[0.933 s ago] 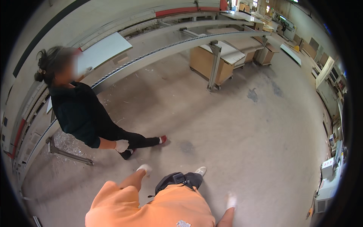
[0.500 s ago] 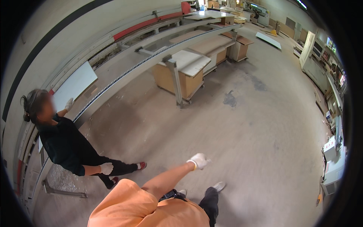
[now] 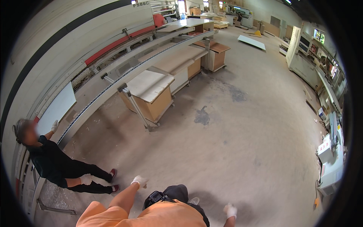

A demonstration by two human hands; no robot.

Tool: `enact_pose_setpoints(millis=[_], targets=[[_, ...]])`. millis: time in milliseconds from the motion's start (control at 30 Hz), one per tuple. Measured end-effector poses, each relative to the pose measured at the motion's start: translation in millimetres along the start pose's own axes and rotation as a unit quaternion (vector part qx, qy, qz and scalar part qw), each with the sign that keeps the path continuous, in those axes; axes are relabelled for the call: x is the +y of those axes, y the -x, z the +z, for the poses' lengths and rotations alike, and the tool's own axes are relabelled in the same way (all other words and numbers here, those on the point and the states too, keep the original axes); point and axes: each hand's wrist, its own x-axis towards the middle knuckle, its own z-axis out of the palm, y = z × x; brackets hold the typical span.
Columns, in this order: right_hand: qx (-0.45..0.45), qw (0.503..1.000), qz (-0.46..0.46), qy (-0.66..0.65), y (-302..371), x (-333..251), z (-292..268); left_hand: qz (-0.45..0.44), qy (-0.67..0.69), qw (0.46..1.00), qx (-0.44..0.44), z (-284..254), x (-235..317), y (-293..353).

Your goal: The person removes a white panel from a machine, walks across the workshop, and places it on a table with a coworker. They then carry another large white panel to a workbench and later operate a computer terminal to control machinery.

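My left hand point(image 3: 140, 181), in a white glove, hangs over the concrete floor in front of my body. Its fingers are loosely bent and slightly apart, with nothing in them. To the right of my legs hangs my right hand point(image 3: 230, 210), gloved in white too; it appears empty, its fingers loosely spread. Neither hand touches anything. On the left a person point(image 3: 56, 159) in dark clothes and white gloves stands at a long machine, one hand at a pale panel point(image 3: 58, 106) lying on it.
A long metal rail point(image 3: 124, 77) on legs runs along the machine point(image 3: 75, 22). Behind it stand wheeled wooden cabinets point(image 3: 151, 100). A white board point(image 3: 251, 42) lies on the floor farther off. White equipment point(image 3: 332, 166) lines the right side.
My left arm has swung leftward, and my right hand has come into view. The cabinets and the other person now appear farther left and lower in the picture.
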Motion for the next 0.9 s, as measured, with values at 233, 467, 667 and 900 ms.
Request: enact_pose_setpoints(millis=[233,467,667,900], targets=[[-0.040,0.959,0.036,-0.280,-205,-170,36,-0.131,0.135,0.982,-0.013,6,99,-60],[-0.097,0.967,0.025,0.236,-228,-237,83,0.078,-0.142,0.985,-0.059,-66,277,-232],[-0.079,0.976,0.070,0.191,-272,-382,136,0.215,-0.257,0.942,0.030,-216,603,-333],[-0.101,0.975,0.049,0.191,-414,-524,164,0.234,0.122,0.963,0.063,-308,887,-331]])
